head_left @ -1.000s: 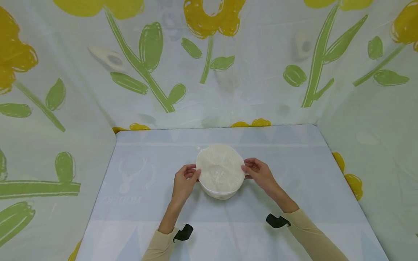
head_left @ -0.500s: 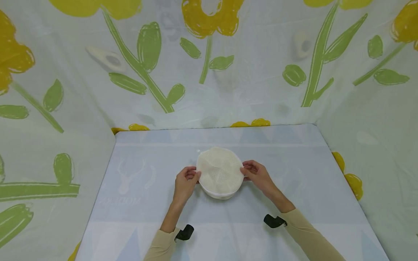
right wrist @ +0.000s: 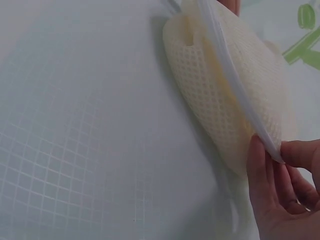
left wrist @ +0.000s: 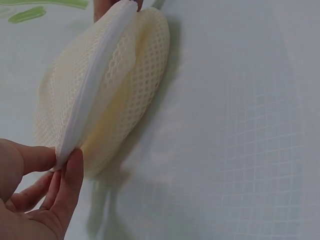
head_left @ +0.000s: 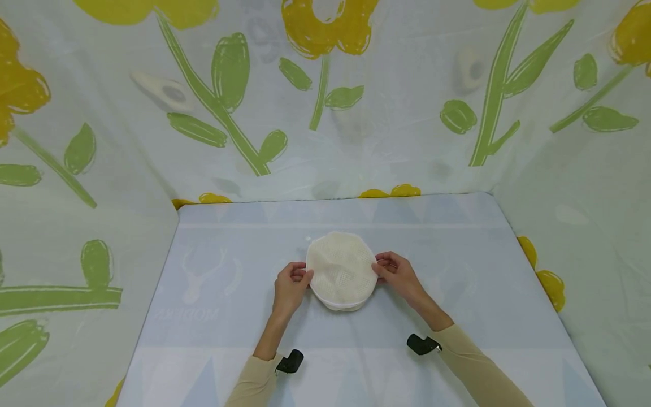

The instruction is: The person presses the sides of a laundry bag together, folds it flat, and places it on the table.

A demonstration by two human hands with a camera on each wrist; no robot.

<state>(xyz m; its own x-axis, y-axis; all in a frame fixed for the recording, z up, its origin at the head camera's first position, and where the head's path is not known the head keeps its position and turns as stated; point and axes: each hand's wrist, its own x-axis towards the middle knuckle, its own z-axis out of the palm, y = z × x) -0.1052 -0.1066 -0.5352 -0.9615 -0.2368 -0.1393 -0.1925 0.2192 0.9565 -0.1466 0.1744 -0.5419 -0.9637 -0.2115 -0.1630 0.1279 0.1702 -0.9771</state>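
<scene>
A round cream mesh laundry bag [head_left: 342,271] with a white band around its edge is held over the middle of the table. My left hand [head_left: 291,285] pinches its left edge between thumb and fingers. On the opposite side, my right hand [head_left: 402,280] pinches the right edge in the same way. From the left wrist view, the white band [left wrist: 95,80] runs up from the fingertips, and the mesh below it sags into folds. The right wrist view has the lower mesh layer [right wrist: 210,95] hanging close to the table, with a yellowish inside showing along the band.
The table [head_left: 203,333] has a pale blue and white cover with a printed deer head and triangles. Curtains [head_left: 386,124] with yellow flowers and green leaves stand behind and at both sides. A black wrist camera [head_left: 423,344] sits at each sleeve cuff.
The bag has come down slightly and its lower part looks flatter. My right hand has shifted a little to the left and downward; both hands keep their hold.
</scene>
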